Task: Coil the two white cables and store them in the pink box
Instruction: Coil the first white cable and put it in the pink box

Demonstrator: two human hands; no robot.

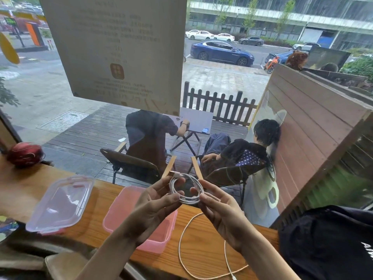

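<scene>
Near the centre of the frame, both hands held the first white cable (184,190), already wound into a small round coil raised above the wooden counter (96,215). The left hand (153,205) pinched the coil's left side between thumb and fingers, and the right hand (218,207) gripped its right side, fingers curled round the strands; a connector end stuck out at the coil's top left. So the coiling of one cable looked finished or nearly so, though whether its tail had been tucked in could not be told. The pink box (161,237) stood open on the counter just below and left of the hands, partly hidden by the left forearm, and nothing could be seen inside it. Its clear lid (60,203) lay apart at the left of the frame. The second white cable (181,245) was loose on the counter at lower centre, sprawled in one wide loop to the right of the box, untouched. By that showing, roughly the first quarter was done: storing this coil, then coiling and storing the other, remained.
</scene>
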